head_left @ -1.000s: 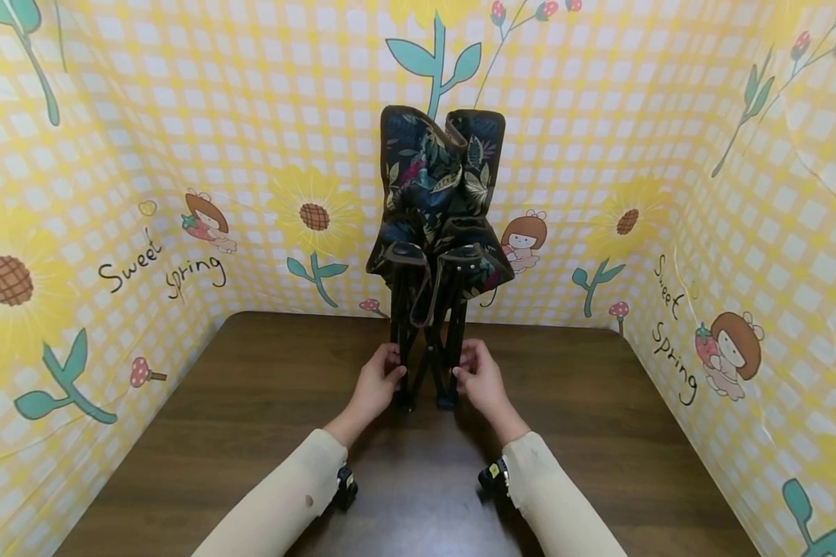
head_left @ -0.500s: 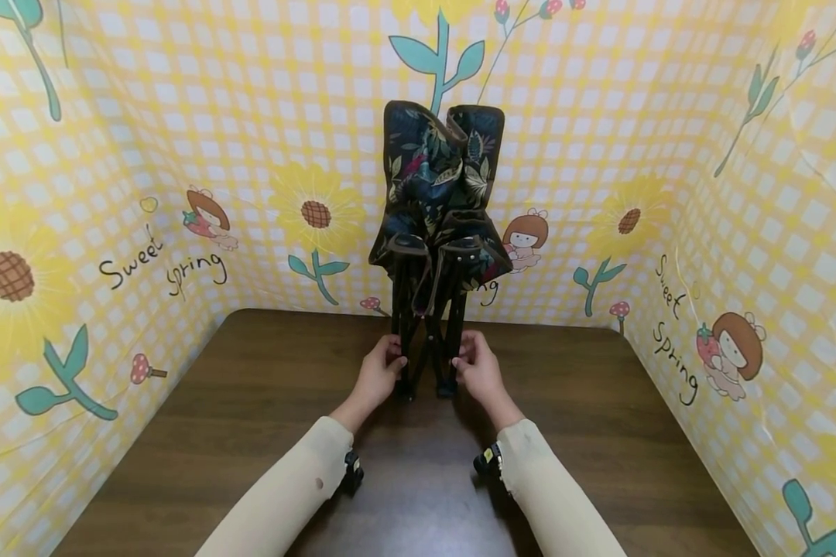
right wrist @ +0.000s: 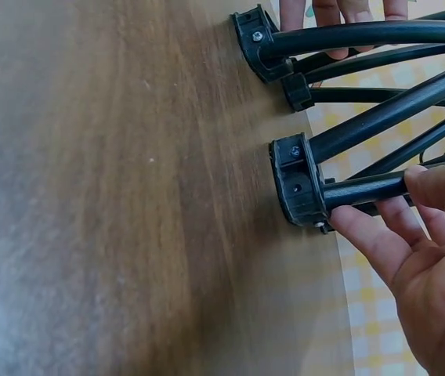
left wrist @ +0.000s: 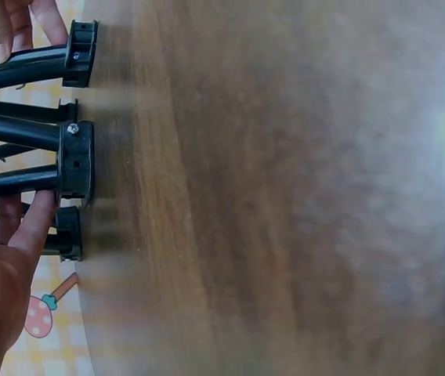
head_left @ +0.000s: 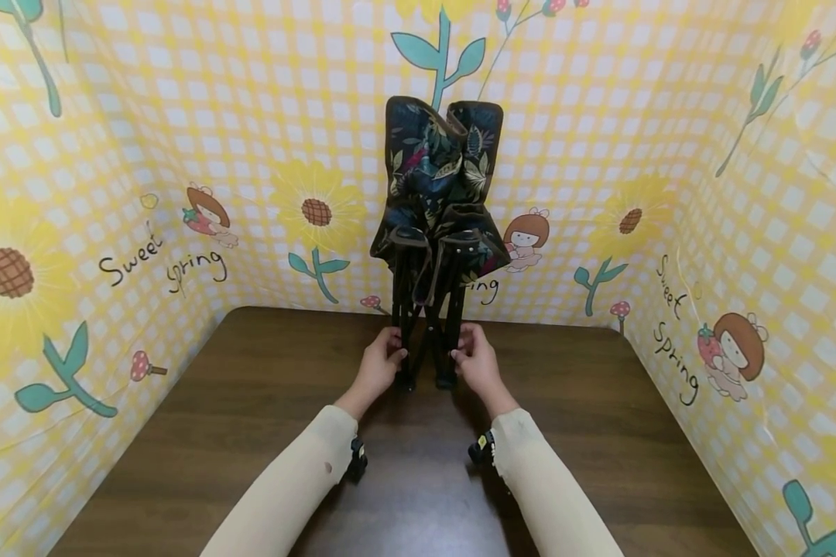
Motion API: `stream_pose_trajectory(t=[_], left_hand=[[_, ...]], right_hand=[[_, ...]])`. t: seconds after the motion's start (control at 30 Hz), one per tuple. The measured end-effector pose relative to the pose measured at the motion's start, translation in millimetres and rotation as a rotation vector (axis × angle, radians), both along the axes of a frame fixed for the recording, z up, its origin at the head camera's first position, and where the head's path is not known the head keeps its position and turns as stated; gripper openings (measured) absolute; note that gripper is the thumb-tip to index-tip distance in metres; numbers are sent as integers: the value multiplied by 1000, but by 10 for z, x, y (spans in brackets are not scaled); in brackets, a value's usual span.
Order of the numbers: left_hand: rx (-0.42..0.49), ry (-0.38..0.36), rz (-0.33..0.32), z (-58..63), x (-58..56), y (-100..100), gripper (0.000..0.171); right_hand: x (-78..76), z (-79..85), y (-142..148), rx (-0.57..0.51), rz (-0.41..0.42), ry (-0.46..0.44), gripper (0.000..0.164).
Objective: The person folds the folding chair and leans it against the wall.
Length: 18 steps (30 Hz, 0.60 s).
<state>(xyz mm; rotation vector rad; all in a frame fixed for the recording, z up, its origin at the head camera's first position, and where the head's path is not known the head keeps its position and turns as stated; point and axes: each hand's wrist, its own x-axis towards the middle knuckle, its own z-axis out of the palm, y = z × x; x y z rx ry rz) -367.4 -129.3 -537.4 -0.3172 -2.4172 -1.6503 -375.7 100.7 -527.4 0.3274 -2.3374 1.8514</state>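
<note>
A folding chair (head_left: 428, 166) with dark leafy-print fabric stands upright and folded near the back of the table, its black tube legs bunched close together. My left hand (head_left: 379, 362) pinches a left front leg low down, between thumb and fingers. On the other side my right hand (head_left: 479, 363) grips a right front leg at about the same height. Black plastic feet (left wrist: 75, 160) cap the tubes in the left wrist view, at or just above the tabletop. In the right wrist view another screwed foot (right wrist: 297, 180) sits beside my right fingertips.
The brown wooden table (head_left: 251, 433) spreads out in front of the chair. A yellow checked cloth (head_left: 306, 124) printed with flowers and cartoon figures walls the back and both sides. The chair's upper fabric stands close before the back wall.
The folded chair has shifted slightly away from me toward the back wall. Both hands have moved along with it, keeping their hold on the legs.
</note>
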Motion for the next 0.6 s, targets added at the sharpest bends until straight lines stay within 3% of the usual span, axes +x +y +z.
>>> stream_pose_trajectory(t=[0.2, 0.6], left_hand=[[-3, 17, 3, 14, -58, 9, 31], [-34, 37, 27, 7, -165, 1, 33]], right_hand=[[-67, -17, -26, 27, -37, 41, 44], [-190, -42, -66, 50, -62, 26, 44]])
